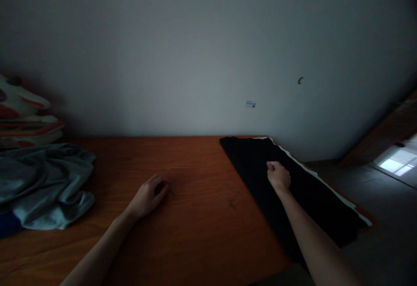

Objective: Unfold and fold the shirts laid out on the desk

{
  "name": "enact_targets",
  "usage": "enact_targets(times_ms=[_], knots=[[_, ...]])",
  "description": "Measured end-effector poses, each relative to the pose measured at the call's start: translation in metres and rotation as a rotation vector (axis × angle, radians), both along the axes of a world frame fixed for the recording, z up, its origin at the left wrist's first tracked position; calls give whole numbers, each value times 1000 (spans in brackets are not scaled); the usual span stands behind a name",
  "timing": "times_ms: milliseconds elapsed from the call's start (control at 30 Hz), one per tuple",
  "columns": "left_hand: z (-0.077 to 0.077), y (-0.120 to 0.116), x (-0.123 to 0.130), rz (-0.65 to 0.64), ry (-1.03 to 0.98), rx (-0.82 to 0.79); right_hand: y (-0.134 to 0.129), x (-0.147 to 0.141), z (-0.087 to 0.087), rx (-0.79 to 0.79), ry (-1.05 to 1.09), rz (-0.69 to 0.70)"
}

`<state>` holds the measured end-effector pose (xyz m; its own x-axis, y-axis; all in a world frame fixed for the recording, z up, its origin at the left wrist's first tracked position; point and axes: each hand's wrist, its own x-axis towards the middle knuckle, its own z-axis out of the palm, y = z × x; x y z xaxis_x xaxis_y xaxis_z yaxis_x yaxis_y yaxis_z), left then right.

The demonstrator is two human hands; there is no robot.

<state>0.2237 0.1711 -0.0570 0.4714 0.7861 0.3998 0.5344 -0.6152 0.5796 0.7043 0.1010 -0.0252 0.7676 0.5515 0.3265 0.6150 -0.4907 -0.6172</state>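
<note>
My left hand (149,197) rests by the bare wooden surface of the table (195,216), holding nothing. Its fingers are loosely curved, with a gap between them and the thumb. On the right, a black cloth or garment (247,171) lies spread flat over white layers along the table's edge. My right hand (279,175) is closed in a fist over this black cloth, and no fold of it rises into the fingers. Whether the fist touches the cloth I cannot tell.
A crumpled grey garment (61,182) lies at the left, with a dark blue piece (9,224) beside it. Behind it stands a white and red plush-like item (26,112). A pale wall (182,60) closes off the back. Grey floor (365,182) lies beyond the right edge.
</note>
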Motion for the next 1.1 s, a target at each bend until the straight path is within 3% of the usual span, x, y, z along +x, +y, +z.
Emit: enact_targets(times_ms=[100, 200, 300, 400, 467, 533, 567, 633, 733, 800, 867, 967, 1100], knots=[[-2, 1, 0, 13, 2, 18, 19, -34, 19, 119, -21, 91], [-4, -1, 0, 64, -33, 33, 44, -97, 35, 234, -32, 250], [-4, -5, -1, 97, -125, 31, 60, -176, 60, 473, 77, 610], [-6, -8, -3, 81, -246, 28, 62, -241, 101, 692, 262, 918], [-10, -7, -7, 48, -349, 42, 63, -265, 127, 744, 284, 1120], [-14, -4, -11, 32, -428, 36, 65, -271, 139, 764, 280, 1198], [-16, -3, -13, 37, -448, 17, 67, -269, 137, 760, 271, 1197], [-17, -1, -15, 73, -448, -41, 71, -257, 114, 701, 240, 1139], [-14, -1, -13, 139, -385, -75, 74, -237, 49, 428, 121, 1008], [-11, -1, -8, 161, -306, -44, 70, -233, 5, 239, 104, 996], [-10, -1, -5, 162, -216, 3, 63, -238, -26, 175, 136, 984], [-10, 0, -3, 162, -125, 55, 50, -256, -40, 163, 212, 1040], [-9, 1, -7, 151, -65, 43, 39, -271, -27, 133, 372, 1208]])
